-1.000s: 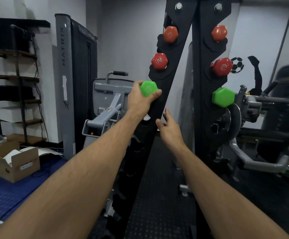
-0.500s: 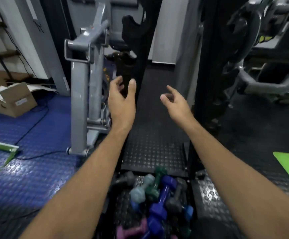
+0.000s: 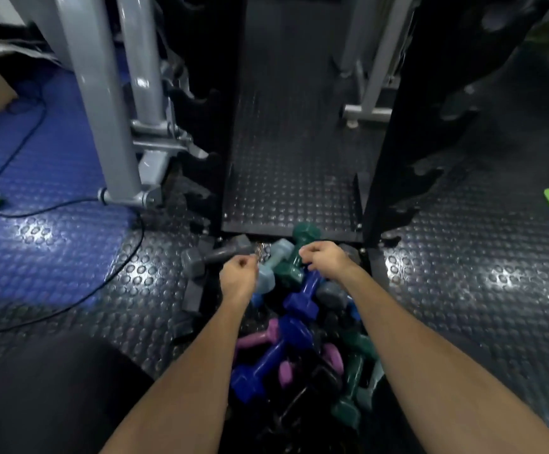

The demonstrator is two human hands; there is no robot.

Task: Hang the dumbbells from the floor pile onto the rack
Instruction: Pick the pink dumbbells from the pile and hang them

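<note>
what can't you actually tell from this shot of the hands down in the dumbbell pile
- Head view: right hand hides what its fingers close on.
- Left hand: curled fingers hidden behind its back, contact with the pale blue dumbbell unclear.
- Rack pegs: cut off by top edge.

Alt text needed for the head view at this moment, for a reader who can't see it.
Both of a person's hands reach down into a pile of coloured dumbbells on studded black floor matting: the left hand curls beside a pale blue dumbbell, the right hand over a dark green one. The black rack's base stands just beyond.
</note>
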